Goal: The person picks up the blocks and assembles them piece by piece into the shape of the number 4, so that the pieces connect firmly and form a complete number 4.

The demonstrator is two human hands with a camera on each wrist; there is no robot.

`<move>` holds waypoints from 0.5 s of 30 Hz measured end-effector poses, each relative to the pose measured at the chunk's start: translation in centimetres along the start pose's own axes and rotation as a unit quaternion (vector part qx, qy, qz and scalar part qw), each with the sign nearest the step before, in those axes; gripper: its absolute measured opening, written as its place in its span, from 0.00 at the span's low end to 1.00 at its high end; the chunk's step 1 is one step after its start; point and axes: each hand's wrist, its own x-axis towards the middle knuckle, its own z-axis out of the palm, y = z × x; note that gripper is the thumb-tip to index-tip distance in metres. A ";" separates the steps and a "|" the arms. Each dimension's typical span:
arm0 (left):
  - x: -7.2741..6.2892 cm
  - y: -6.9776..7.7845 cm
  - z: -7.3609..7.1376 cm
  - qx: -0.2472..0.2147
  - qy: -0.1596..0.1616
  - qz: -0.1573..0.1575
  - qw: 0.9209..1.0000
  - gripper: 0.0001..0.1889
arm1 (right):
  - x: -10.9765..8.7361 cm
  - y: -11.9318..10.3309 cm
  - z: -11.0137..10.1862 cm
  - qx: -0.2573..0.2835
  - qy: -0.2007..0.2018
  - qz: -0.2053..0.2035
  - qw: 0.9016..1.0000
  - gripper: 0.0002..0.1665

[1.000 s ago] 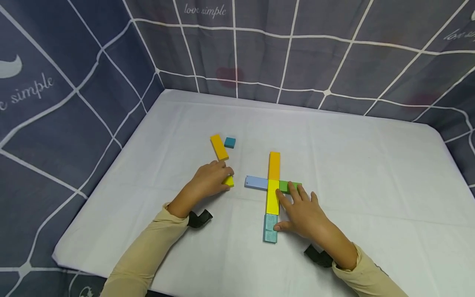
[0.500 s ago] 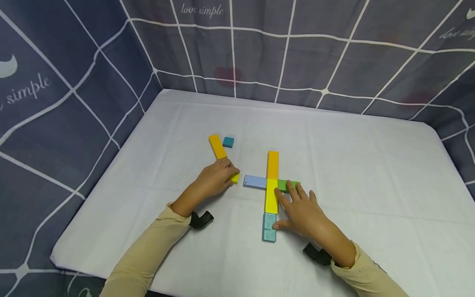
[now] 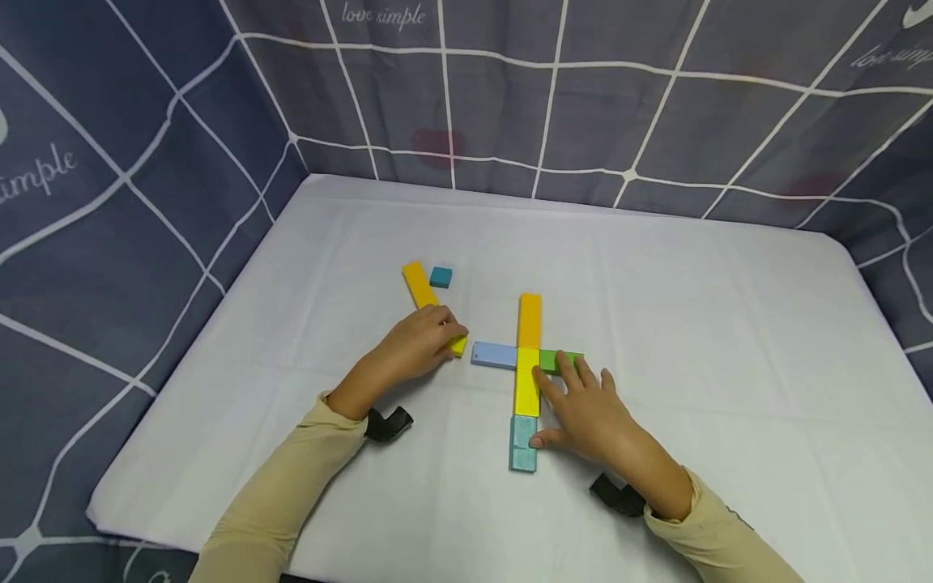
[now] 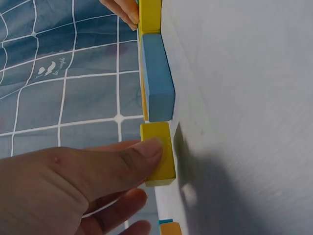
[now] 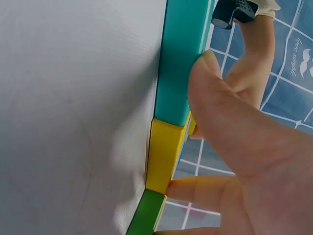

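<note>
Our left hand [image 3: 418, 338] has edged its yellow block [image 3: 459, 346] nearer the light-blue block [image 3: 493, 355], which lies just right of the pinching fingers, a small gap between. Too hard a push could knock that block askew. Our right hand [image 3: 592, 417] rests spread, unclenched, touching the cross of blocks [image 3: 527, 389]; a twitch there might open its joints. Beneath our fingers spreads a white-covered bench [image 3: 692, 324]; beyond them hangs dark, grid-patterned cloth [image 3: 503, 105].

The yellow block [image 4: 165, 164] looks smooth, the tablecloth [image 3: 700, 340] matt.
</note>
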 end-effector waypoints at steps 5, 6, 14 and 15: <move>0.2 -0.2 0.1 0.000 -0.017 0.017 1.000 0.16 | 0.1 0.0 0.1 0.002 -0.009 -0.001 1.000 0.54; 0.3 -0.2 0.1 0.001 -0.020 0.020 1.000 0.16 | 0.1 0.0 0.1 0.002 -0.009 -0.002 1.000 0.54; 0.6 -0.1 0.0 0.008 -0.025 0.035 0.999 0.16 | 0.1 0.1 0.1 -0.001 -0.002 0.000 1.000 0.55; 0.7 -0.1 0.0 0.008 -0.026 0.036 0.999 0.16 | 0.1 0.0 0.0 -0.002 -0.003 0.001 1.000 0.55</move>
